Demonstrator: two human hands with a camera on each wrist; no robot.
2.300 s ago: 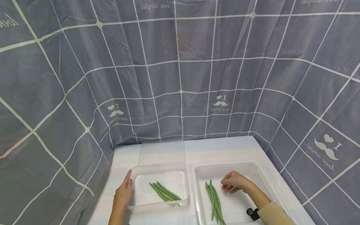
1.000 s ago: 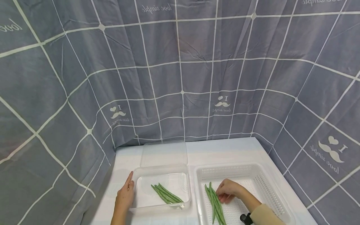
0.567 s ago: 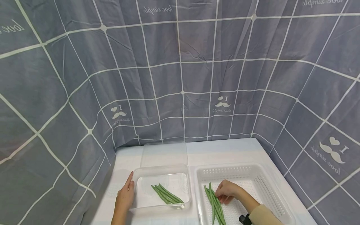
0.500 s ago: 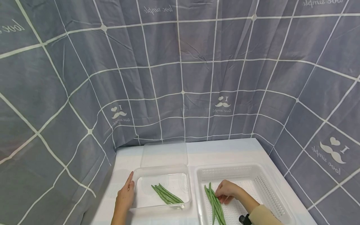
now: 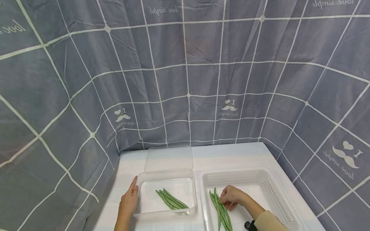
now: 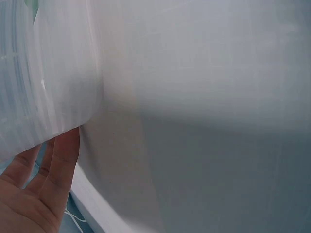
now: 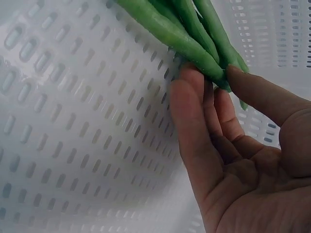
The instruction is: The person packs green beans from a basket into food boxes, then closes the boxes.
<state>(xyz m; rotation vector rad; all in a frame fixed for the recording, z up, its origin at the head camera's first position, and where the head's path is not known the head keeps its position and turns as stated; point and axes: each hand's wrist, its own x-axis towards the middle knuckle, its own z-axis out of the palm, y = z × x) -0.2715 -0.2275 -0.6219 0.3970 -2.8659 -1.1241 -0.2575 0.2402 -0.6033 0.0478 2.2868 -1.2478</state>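
In the head view my left hand (image 5: 127,199) lies along the left side of a clear plastic container (image 5: 162,175), fingers extended. The left wrist view shows those fingers (image 6: 63,158) reaching behind the container's wall, their tips hidden. Several green beans (image 5: 171,199) lie slantwise inside it. To the right stands a white perforated basket (image 5: 237,173) with a bunch of green beans (image 5: 221,210) along its left side. My right hand (image 5: 234,196) is inside the basket, at the bunch's right edge. In the right wrist view its thumb and forefinger pinch the end of a green bean (image 7: 197,51).
A flat clear lid (image 5: 169,158) lies behind the container. The white table (image 5: 225,150) is enclosed by a grey checked curtain (image 5: 202,80) at the back and sides. A black strap piece (image 5: 250,225) sits at my right wrist.
My right hand has moved left and slightly down within the basket, from apart from the green beans to touching them. My left hand keeps its place on the container.
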